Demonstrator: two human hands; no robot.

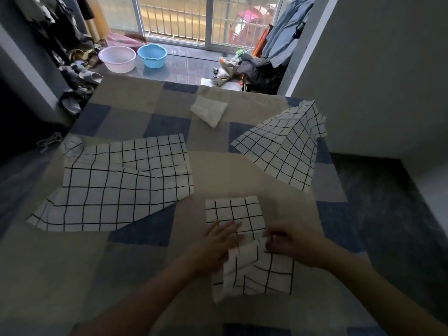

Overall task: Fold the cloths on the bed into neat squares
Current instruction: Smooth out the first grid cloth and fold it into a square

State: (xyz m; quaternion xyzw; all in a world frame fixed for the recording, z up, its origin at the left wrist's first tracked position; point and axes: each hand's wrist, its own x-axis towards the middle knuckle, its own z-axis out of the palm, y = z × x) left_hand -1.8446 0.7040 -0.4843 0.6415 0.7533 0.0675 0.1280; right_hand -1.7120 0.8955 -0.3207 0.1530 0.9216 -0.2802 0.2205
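Lying between both hands (254,243), the grid cloth (234,213) is half-folded

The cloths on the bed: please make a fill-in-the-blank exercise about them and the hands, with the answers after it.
1. The left hand lies ____ on the near cloth.
2. The right hand pinches that cloth's lifted ____.
3. Besides it, ____ checked cloths lie unfolded: the left cloth and the right cloth.
4. The basin beside the pink basin is ____.

Answers: flat; edge; two; blue
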